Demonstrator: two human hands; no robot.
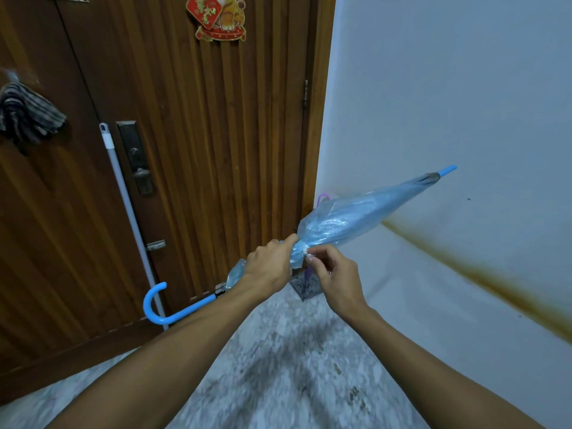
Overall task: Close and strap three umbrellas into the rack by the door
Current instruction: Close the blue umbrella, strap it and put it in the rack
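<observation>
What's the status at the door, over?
Left hand grips blue umbrella mid-canopy. Right hand pinches its strap. Purple umbrella already in rack. Nothing blocking.

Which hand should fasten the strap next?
Right. The right hand already pinches the strap at the canopy's gathered waist, while the left hand grips the umbrella and steadies it.

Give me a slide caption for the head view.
Left hand grips blue umbrella; right hand pinches its strap.
</observation>
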